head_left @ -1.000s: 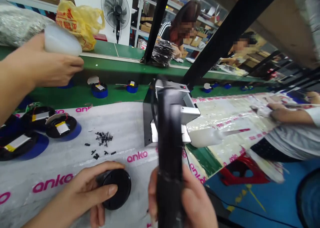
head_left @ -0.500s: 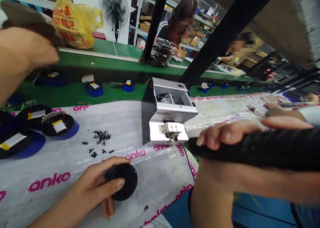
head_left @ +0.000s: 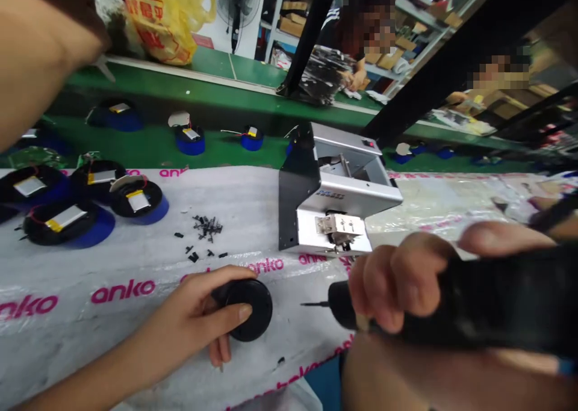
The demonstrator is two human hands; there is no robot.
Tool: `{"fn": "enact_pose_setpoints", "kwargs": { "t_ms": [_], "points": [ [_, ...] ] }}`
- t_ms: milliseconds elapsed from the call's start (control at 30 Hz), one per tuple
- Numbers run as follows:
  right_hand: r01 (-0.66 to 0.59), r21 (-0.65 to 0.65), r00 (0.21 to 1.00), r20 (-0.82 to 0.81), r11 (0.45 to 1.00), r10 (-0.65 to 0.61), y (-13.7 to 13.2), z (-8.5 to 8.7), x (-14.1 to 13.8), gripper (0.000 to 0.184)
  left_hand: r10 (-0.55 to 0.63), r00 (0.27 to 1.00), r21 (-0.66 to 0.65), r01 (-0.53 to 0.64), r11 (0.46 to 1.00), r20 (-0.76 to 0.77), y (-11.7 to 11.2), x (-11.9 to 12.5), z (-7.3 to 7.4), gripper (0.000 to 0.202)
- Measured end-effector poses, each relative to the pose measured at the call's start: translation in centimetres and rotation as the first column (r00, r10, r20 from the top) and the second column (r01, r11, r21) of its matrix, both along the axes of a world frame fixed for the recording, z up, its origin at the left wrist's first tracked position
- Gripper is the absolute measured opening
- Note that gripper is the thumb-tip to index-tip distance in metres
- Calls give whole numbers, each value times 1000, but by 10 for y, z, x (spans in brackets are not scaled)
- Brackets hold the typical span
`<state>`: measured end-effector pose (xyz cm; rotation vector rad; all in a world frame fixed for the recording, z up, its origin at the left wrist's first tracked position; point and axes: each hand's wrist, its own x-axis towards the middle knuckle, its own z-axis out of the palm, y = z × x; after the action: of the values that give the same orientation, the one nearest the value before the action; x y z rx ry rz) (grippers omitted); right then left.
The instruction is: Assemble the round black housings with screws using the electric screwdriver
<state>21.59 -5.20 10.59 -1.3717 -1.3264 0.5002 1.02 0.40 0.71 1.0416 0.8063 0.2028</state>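
Note:
My left hand (head_left: 198, 321) grips a round black disc-shaped part (head_left: 247, 307) that lies flat on the plastic-covered table, thumb and fingers closed round its left rim. My right hand (head_left: 406, 281) is wrapped round a black electric screwdriver (head_left: 478, 302) held nearly level. Its thin bit (head_left: 313, 304) points left and stops a short way right of the disc, not touching it.
A silver screw-feeder box (head_left: 336, 197) stands behind the screwdriver. Several small black screws (head_left: 203, 233) lie loose on the white "anko" sheet (head_left: 121, 290). Black round parts on blue bases (head_left: 67, 221) sit at the left. Another person's arm (head_left: 31, 50) reaches across the top left; co-workers sit beyond the green conveyor (head_left: 217, 86).
The screwdriver has swung from upright to level and come down, its bit now near the disc. My left hand stays on the disc. The other person's arm has drawn back up and left.

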Motion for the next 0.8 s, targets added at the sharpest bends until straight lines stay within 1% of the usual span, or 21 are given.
{"fn": "enact_pose_setpoints", "kwargs": {
  "t_ms": [33, 100, 133, 167, 233, 333, 400, 433, 467, 500, 533, 633, 700, 733, 767, 800],
  "points": [
    [-49, 36, 994, -97, 998, 53, -3, 2, -8, 34, 1, 1000, 2, -1, 1000, 8, 0, 0, 1, 52],
    [-166, 140, 930, -306, 976, 202, -5, 1, -19, 26, 2, 1000, 10, -2, 1000, 19, 0, 0, 4, 51],
    [-234, 142, 901, -340, 962, 269, -5, -2, -22, 25, 2, 1000, 14, -3, 1000, 22, 0, 0, 5, 50],
    [-267, 136, 884, -359, 954, 299, -4, -4, -24, 23, 5, 1000, 17, -5, 1000, 26, 0, 0, 7, 49],
    [-282, 104, 868, -396, 954, 299, -3, -10, -26, 20, 8, 999, 24, -8, 1000, 38, 0, 0, 8, 46],
    [-222, 24, 874, -439, 975, 210, -2, -14, -30, 16, -2, 998, 53, -1, 999, 65, 0, 0, 6, 40],
    [-171, -53, 887, -443, 984, 131, 0, -14, -33, 20, -2, 997, 75, -3, 997, 75, -1, 0, 5, 37],
    [-162, -72, 886, -450, 984, 113, 1, -14, -34, 22, 1, 997, 83, -8, 997, 75, -1, 0, 4, 37],
    [-175, -60, 876, -465, 983, 127, 2, -14, -35, 23, 4, 997, 86, -10, 996, 75, -1, 0, 3, 36],
    [-208, -19, 858, -484, 978, 173, 3, -16, -34, 23, 6, 997, 82, -12, 997, 74, -2, 0, 3, 36],
    [-239, 49, 835, -500, 970, 231, 5, -18, -34, 22, 9, 997, 77, -14, 997, 73, -2, 1, 3, 37],
    [-257, 274, 790, -492, 927, 365, 7, -29, -31, 17, 16, 998, 68, -21, 997, 65, -4, 2, 5, 39],
    [-284, 338, 774, -472, 897, 423, 7, -36, -30, 16, 26, 998, 79, -30, 996, 50, -5, 4, 6, 40],
    [-309, 347, 761, -469, 885, 449, 7, -38, -30, 16, 28, 999, 82, -31, 996, 44, -5, 4, 6, 40],
    [-320, 344, 753, -473, 883, 457, 6, -39, -31, 17, 31, 999, 84, -34, 996, 42, -5, 5, 6, 39],
    [-298, 341, 759, -482, 892, 438, 5, -40, -32, 16, 32, 999, 86, -36, 996, 43, -6, 6, 6, 38]
  ]
}}
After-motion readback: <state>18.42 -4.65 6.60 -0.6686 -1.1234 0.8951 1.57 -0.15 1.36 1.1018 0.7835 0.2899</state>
